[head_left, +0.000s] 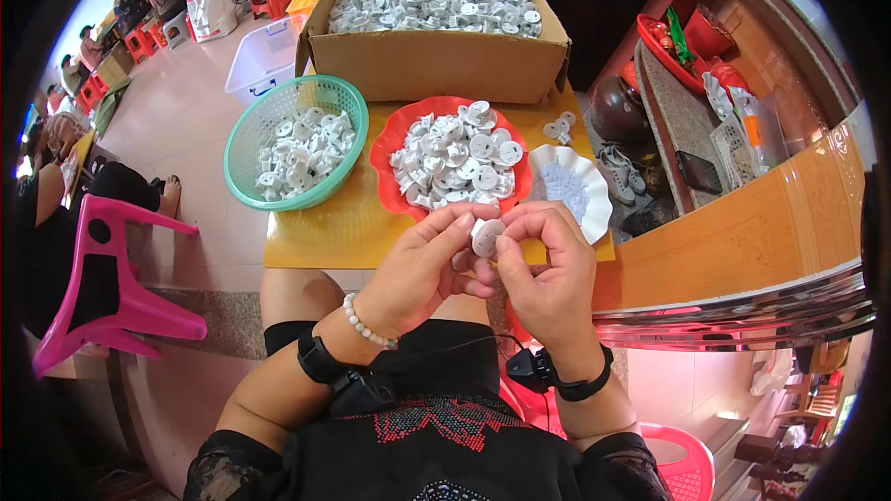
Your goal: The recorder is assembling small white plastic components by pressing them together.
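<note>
My left hand pinches a round white plastic part, its disc face turned up toward me. My right hand is closed at the disc's right edge, thumb and forefinger touching it; any small piece between those fingertips is too small to make out. Just beyond my hands stands a red scalloped bowl heaped with similar white parts. To its right is a white scalloped dish holding small translucent bluish pieces. More white parts fill a mint-green basket on the left.
A large cardboard box of white parts stands at the back of the yellow table. A few loose parts lie near it. A wooden counter borders the right, a pink chair the left. Several people sit at the far left.
</note>
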A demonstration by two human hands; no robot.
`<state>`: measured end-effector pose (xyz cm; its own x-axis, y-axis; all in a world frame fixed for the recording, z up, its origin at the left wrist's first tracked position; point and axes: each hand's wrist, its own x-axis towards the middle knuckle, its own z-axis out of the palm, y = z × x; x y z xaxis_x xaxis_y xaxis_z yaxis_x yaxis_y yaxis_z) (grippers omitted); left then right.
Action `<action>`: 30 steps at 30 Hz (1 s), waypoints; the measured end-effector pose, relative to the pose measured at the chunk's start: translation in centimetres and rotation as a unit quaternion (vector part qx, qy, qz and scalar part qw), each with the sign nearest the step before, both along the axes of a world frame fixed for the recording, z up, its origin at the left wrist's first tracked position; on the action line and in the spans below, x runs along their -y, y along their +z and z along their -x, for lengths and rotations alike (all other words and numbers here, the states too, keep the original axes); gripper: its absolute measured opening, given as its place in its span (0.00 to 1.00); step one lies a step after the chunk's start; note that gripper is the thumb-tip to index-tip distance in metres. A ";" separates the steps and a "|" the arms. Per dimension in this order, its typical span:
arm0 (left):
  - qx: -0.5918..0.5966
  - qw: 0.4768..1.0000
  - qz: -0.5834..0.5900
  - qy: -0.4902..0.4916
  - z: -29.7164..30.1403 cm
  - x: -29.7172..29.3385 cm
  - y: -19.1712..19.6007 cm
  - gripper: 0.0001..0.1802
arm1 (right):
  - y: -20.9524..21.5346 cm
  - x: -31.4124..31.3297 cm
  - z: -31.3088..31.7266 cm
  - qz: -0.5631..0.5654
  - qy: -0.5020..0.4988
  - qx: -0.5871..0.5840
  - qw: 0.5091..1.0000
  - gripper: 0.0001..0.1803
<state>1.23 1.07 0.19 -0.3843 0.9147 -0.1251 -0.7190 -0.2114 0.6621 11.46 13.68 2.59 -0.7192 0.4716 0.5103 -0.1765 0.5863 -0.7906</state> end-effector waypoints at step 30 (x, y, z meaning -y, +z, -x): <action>0.063 0.996 -0.026 -0.057 0.5 0.3 -0.4 0.18 | 1.6 -0.4 -1.5 0.295 0.053 0.028 0.954 0.04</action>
